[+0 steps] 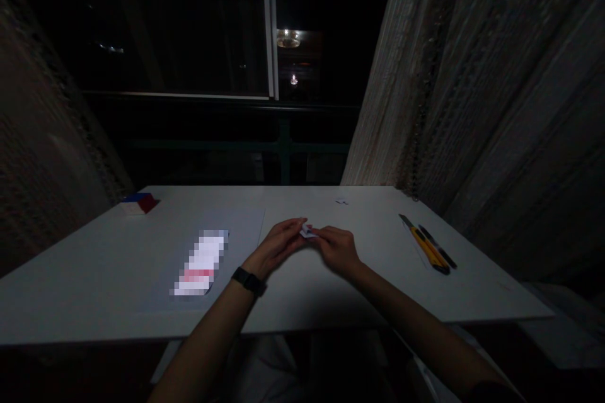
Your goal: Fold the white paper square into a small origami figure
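A small folded piece of white paper (308, 232) is held between my two hands above the middle of the table. My left hand (280, 242), with a dark watch on its wrist, grips the paper from the left, fingers closed on it. From the other side, the fingers of my right hand (339, 248) pinch its right edge. The exact shape of the folds is too small and dim to make out. On the left, a phone (201, 262) lies with its screen lit and blurred into blocks.
A yellow utility knife (429, 248) and a dark pen (438, 246) lie side by side on the right of the white table (312, 308). A small scrap (341, 201) sits near the back. At the far left stands a puzzle cube (138, 203). Curtains (382, 88) hang beyond.
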Demonstrator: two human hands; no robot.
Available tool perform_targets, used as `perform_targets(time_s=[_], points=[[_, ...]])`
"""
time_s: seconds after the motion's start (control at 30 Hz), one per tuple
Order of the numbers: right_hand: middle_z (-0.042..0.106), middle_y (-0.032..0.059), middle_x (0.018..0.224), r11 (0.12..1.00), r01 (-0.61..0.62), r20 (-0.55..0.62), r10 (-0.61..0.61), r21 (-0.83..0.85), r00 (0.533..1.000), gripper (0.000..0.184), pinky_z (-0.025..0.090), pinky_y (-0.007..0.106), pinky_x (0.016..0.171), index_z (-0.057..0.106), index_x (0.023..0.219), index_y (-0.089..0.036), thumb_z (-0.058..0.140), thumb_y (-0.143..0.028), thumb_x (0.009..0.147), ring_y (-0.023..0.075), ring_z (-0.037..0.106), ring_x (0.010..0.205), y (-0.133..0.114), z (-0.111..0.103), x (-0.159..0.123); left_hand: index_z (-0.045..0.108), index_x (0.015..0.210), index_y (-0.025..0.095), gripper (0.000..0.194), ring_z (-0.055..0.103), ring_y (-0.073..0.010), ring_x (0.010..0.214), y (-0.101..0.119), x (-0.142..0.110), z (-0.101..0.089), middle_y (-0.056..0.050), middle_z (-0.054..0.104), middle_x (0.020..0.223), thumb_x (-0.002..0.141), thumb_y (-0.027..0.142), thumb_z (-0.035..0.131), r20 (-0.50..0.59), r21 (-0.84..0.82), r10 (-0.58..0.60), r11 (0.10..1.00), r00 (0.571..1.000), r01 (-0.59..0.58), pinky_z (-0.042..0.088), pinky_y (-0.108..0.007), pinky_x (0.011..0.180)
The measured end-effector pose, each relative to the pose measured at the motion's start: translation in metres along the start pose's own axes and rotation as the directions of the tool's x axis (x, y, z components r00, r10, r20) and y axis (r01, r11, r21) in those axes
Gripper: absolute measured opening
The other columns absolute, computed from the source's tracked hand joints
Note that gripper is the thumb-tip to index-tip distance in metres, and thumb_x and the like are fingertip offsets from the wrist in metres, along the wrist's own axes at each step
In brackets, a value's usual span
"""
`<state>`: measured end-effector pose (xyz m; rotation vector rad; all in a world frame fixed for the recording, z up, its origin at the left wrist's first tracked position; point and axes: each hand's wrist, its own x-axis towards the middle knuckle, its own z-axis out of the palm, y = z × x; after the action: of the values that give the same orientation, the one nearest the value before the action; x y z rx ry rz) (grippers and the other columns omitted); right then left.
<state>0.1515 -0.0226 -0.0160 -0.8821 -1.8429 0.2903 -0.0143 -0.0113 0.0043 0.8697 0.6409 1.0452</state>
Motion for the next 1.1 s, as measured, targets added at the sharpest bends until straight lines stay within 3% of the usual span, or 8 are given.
perform_targets(time_s=[0.2,0.43,0.67,1.1], points=[[0.07,0.0063,0.075,0.999,0.033,-0.035,-0.034,-0.035,0.999,0.018,0.048,0.027,0.065,0.072,0.088,-0.021,0.056,-0.024,0.079,0.0158,0.062,0.065,-0.003,0.001,0.002,0.059,0.102,0.012,0.036,0.062,-0.0136,0.076,-0.004,0.001,0.002,-0.008,0.063,0.087,0.071,0.026,0.068,-0.021,0.073,0.016,0.997,1.0,-0.015,0.051,-0.027,0.074],[0.068,0.0052,0.069,0.991,0.127,-0.095,-0.131,-0.052,0.987,0.017,0.048,0.023,0.06,0.071,0.085,-0.017,0.056,-0.022,0.08,0.0129,0.06,0.06,0.002,0.001,0.002,0.062,0.095,0.01,0.034,0.06,-0.0168,0.085,-0.01,0.007,-0.006,-0.011,0.063,0.093,0.069,0.031,0.07,0.025,0.148,0.061,0.987,0.998,-0.065,0.048,-0.03,0.079],[0.067,0.0041,0.07,0.969,0.207,-0.05,-0.216,-0.137,0.975,0.021,0.048,0.023,0.06,0.069,0.09,-0.018,0.05,-0.022,0.084,0.012,0.06,0.06,0.005,-0.001,0.002,0.064,0.088,0.009,0.031,0.059,-0.0159,0.084,-0.01,0.009,-0.009,-0.01,0.064,0.089,0.07,0.034,0.069,0.083,0.172,0.071,0.981,0.994,-0.085,0.045,-0.029,0.081],[0.067,0.006,0.071,0.921,0.303,0.006,-0.311,-0.243,0.95,0.021,0.048,0.024,0.06,0.068,0.09,-0.016,0.048,-0.023,0.086,0.0133,0.06,0.061,0.01,-0.002,0.0,0.065,0.084,0.008,0.033,0.06,-0.0143,0.079,-0.012,0.01,-0.007,-0.008,0.065,0.084,0.068,0.037,0.07,0.049,0.22,0.092,0.97,0.995,-0.101,0.045,-0.029,0.08]])
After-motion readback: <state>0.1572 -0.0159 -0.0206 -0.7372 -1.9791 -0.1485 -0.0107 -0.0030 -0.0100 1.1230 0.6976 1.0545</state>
